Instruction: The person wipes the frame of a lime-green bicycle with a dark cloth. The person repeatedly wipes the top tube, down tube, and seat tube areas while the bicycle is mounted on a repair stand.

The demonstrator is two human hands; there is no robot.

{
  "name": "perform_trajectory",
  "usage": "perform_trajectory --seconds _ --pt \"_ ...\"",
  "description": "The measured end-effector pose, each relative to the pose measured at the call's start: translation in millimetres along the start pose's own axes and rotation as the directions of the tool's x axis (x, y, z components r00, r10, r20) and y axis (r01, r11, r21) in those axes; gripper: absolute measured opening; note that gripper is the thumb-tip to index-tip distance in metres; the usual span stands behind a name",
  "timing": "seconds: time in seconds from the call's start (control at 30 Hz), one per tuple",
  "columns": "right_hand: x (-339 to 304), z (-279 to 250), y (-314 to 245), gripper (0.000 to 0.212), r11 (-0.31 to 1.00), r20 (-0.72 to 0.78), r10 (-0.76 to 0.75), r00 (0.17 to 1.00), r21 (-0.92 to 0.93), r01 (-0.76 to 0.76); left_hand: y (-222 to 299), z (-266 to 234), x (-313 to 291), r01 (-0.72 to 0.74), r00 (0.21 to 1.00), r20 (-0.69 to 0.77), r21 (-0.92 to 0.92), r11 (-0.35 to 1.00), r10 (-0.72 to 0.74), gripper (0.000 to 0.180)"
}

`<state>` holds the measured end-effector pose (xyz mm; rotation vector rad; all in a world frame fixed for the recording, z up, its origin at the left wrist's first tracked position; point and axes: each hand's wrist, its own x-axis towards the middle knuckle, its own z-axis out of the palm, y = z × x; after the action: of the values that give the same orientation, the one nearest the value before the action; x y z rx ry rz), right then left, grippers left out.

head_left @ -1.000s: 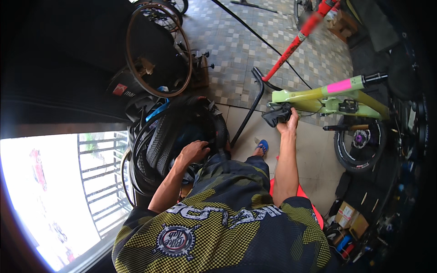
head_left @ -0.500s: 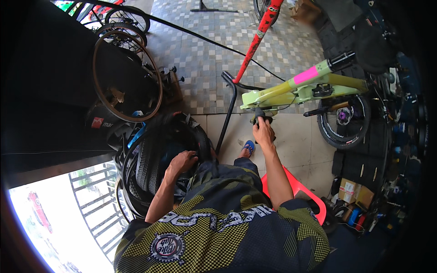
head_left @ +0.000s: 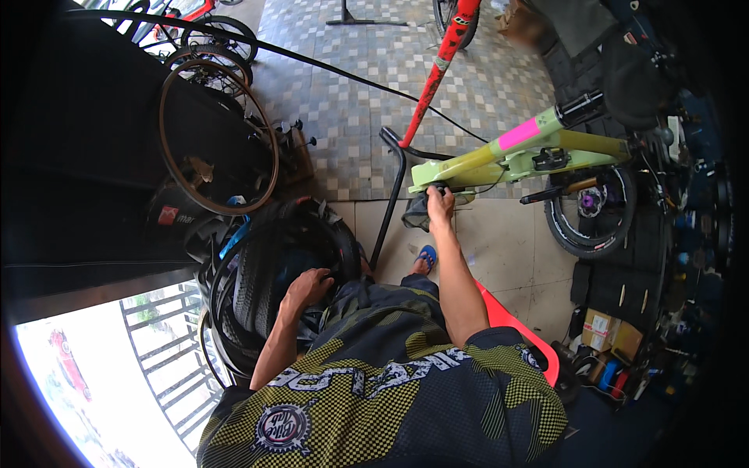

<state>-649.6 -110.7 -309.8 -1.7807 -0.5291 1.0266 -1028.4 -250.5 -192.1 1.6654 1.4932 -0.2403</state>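
A light green bike frame [head_left: 511, 160] with a pink band is held up in front of me, to the right. Pressed to the underside of its near left end is my right hand [head_left: 440, 207], closed around a dark grey rag [head_left: 417, 212] that hangs down beside the fingers. My left hand [head_left: 310, 287] rests at my left knee next to a pile of tyres [head_left: 257, 292]; it holds nothing, its fingers loosely extended, the tips partly hidden.
A red post on a black stand leg [head_left: 390, 179] rises just beyond the frame. A brown-rimmed wheel [head_left: 273, 156] leans at left. Behind my right arm sits a red plastic stool [head_left: 515, 320]. Cardboard boxes [head_left: 599, 331] and a wheel [head_left: 589, 242] stand at right.
My right hand has shifted left along the frame's underside, and more of the rag now hangs out to its left. The left hand has hardly moved.
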Motion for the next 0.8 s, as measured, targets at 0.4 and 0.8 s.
perform_trajectory --seconds 0.4,0.8 --pt "-26.0 -35.5 -3.1 0.035 0.67 0.228 0.009 0.974 0.721 -0.175 4.3 -14.1 8.7 -0.05 0.998 -0.045 -0.048 0.998 0.048 0.045" --pt "-23.1 21.0 -31.6 0.091 0.981 -0.187 -0.029 0.982 -0.196 -0.008 -14.3 -3.3 0.0 0.029 0.999 -0.027 -0.068 0.997 -0.031 0.044"
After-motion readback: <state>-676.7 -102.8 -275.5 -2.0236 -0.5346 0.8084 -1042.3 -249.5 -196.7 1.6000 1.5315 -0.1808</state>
